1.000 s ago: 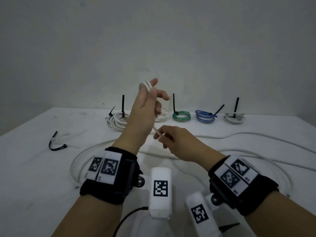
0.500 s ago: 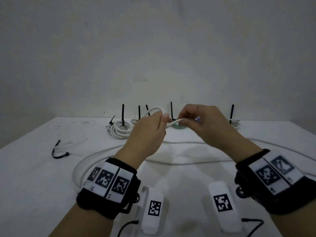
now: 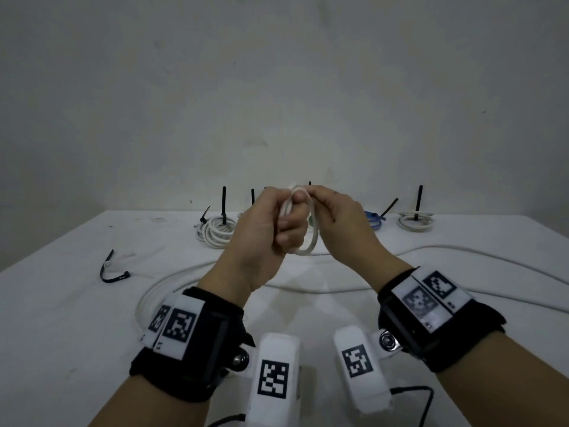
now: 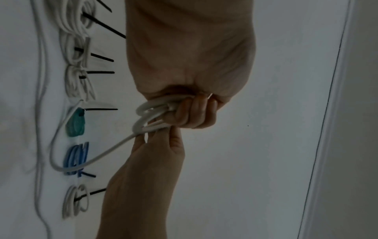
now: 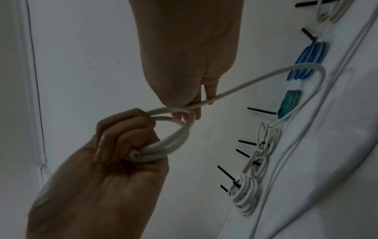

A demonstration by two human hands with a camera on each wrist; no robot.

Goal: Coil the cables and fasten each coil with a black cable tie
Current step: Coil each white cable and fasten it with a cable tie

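Observation:
My left hand (image 3: 284,224) is raised over the table and grips a small coil of white cable (image 3: 311,241) of about three loops in its curled fingers. In the right wrist view the cable's cut end sticks out of the coil (image 5: 175,139) by the left hand (image 5: 114,145). My right hand (image 3: 321,206) pinches the running cable right at the top of the coil. From there the cable (image 5: 306,67) arcs down to the table. A loose black cable tie (image 3: 112,271) lies on the table at the left.
Finished coils with upright black ties line the table's back edge: white (image 3: 215,231), green (image 4: 75,122), blue (image 3: 374,218), white (image 3: 415,221). The long slack of white cable (image 3: 462,251) loops across the white table (image 3: 61,334) under my wrists.
My right hand came up from near my body and carried the cable to the left hand, adding a loop. The left hand dropped from upright to level with the coil.

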